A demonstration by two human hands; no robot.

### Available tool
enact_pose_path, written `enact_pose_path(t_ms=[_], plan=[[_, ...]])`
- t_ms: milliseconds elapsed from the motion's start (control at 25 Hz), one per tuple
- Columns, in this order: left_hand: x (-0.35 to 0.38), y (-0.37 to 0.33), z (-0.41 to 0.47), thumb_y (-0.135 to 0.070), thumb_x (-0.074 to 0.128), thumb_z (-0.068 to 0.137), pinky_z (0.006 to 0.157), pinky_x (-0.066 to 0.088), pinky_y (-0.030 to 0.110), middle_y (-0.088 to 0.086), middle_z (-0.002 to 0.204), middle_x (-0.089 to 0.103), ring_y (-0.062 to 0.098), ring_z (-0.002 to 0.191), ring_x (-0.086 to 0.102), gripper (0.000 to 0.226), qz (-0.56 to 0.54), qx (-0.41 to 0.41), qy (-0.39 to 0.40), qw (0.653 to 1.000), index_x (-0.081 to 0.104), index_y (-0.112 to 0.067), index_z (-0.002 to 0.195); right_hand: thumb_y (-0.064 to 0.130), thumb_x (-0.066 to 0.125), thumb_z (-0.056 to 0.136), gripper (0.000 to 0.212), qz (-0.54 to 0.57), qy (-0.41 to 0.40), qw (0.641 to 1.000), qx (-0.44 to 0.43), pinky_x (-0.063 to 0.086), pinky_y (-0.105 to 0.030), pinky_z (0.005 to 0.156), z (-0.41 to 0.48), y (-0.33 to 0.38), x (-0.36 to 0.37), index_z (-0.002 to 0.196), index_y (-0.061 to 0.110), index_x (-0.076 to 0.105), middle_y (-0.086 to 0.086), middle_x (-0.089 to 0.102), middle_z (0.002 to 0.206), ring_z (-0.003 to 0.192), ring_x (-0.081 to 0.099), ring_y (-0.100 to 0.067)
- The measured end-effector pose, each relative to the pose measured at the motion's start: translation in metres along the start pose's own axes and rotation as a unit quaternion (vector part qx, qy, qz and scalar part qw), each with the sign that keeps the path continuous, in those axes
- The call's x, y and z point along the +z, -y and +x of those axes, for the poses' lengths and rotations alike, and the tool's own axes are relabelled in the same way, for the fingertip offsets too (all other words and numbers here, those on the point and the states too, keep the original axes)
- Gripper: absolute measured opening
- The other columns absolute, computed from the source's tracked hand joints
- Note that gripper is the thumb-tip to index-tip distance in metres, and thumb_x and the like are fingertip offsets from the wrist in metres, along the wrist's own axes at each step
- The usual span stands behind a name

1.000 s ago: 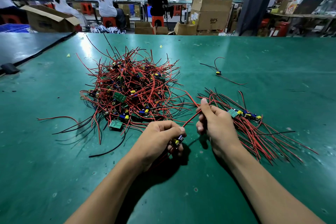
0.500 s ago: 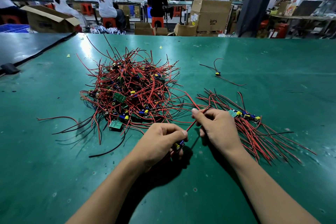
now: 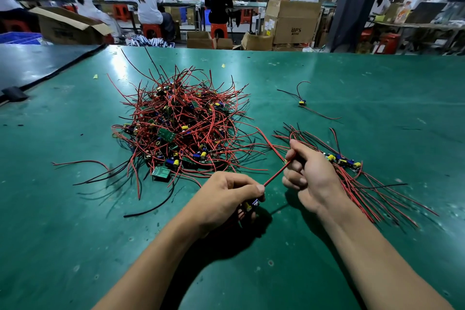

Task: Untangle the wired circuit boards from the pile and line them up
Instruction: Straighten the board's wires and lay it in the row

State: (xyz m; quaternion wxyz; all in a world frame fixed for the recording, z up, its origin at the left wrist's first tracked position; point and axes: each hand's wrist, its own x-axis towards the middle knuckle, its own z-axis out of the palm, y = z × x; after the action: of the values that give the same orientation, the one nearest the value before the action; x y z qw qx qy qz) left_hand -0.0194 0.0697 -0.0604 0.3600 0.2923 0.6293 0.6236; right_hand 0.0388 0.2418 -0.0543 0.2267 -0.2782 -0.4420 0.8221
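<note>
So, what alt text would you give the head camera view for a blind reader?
Two bare hands hold a red wire taut above a green table: the left hand grips a small circuit board, the right hand pinches the wire. A tangled pile of red-wired boards lies beyond the left hand; a sorted row lies beside the right hand.

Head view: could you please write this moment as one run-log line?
left hand: grips board | right hand: pinches red wire | pile: tangled | lined-up boards: beyond right hand
</note>
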Motion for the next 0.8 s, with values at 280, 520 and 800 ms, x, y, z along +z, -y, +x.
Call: enact_pose_path(t_ms=[280,520,800], plan=[[0.004,-0.007,0.001,-0.043,0.05,0.096,0.051,0.052,0.023,0.014,0.076,0.072,0.023,0.059,0.067,0.045,-0.11,-0.035,-0.105,0.988,0.067,-0.001,0.102,0.065,0.069,0.07,0.07,-0.058,0.024,0.998,0.011,0.033,-0.019,0.038,-0.002,-0.004,-0.008,0.105,0.004,0.071,0.004,0.049,0.061,0.039,0.035,-0.006],[-0.004,-0.011,0.005,-0.062,0.028,0.094,0.078,0.057,0.034,0.015,0.102,0.074,0.027,0.087,0.073,0.07,-0.215,-0.035,-0.11,0.97,0.06,-0.006,0.12,0.06,0.072,0.071,0.049,-0.149,0.076,0.984,-0.056,0.031,-0.02,0.039,-0.015,-0.01,0.0,0.09,0.015,0.075,0.003,0.051,0.063,0.041,0.04,-0.01],[-0.004,-0.004,0.011,-0.07,0.025,0.09,0.096,0.052,0.035,0.006,0.126,0.066,0.016,0.107,0.068,0.076,-0.237,-0.039,-0.084,0.967,0.053,-0.015,0.134,0.027,0.083,0.08,0.026,-0.446,0.074,0.831,-0.323,0.045,-0.01,0.068,-0.031,-0.037,0.011,0.101,0.03,0.066,0.013,0.068,0.093,0.075,0.061,-0.003]])
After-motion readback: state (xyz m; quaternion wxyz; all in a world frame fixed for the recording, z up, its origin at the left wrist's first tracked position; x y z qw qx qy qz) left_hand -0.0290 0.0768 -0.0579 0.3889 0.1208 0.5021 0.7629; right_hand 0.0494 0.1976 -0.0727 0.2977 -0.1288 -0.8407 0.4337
